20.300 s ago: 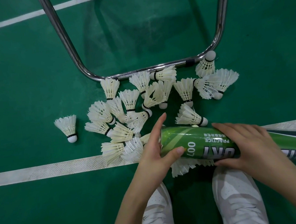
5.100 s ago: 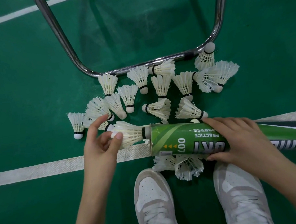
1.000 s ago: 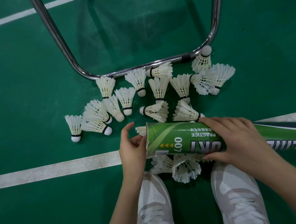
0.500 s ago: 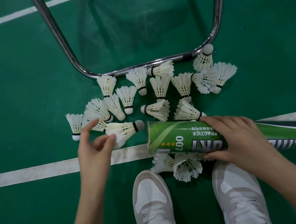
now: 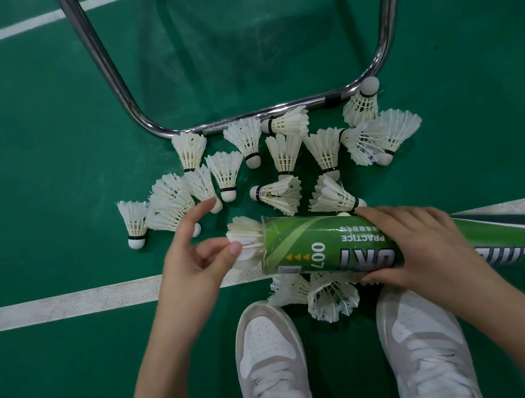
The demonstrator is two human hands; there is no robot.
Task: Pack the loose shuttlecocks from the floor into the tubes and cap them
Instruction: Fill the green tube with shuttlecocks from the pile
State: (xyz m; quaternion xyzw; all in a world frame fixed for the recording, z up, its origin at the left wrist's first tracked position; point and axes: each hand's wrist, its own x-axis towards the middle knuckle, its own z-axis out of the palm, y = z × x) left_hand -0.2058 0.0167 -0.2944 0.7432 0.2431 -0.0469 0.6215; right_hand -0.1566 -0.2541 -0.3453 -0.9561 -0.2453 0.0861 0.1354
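shoes (image 5: 271,355): white pair at the near edge, person crouched over the pile
right hand (image 5: 419,244): wrapped round the tube mid-body, holding it level just above the floor
tube (image 5: 320,246): green, lying sideways, open mouth to the left, far end runs out of view on the right; no cap seen anywhere
left hand (image 5: 193,260): fingertips pinched on the skirt of the inserted shuttle, index lifted clear
inserted shuttle (image 5: 246,242): cork end already inside the mouth, feathers still sticking out; needs a push home
tube contents: cannot tell how many sit deeper, the wall is opaque
under-tube shuttles (image 5: 331,298): a couple on the floor between the shoes, partly hidden by the tube
loose pile (image 5: 283,193): roughly fifteen still on the floor beyond the tube, lying every way, some overlapping
far shuttle (image 5: 362,102): touching the chrome frame (image 5: 107,66)
progress: early to middle; loading under way, most shuttles unpacked, capping not started, only one tube in view
floor (image 5: 40,140): green court, white line under the tube
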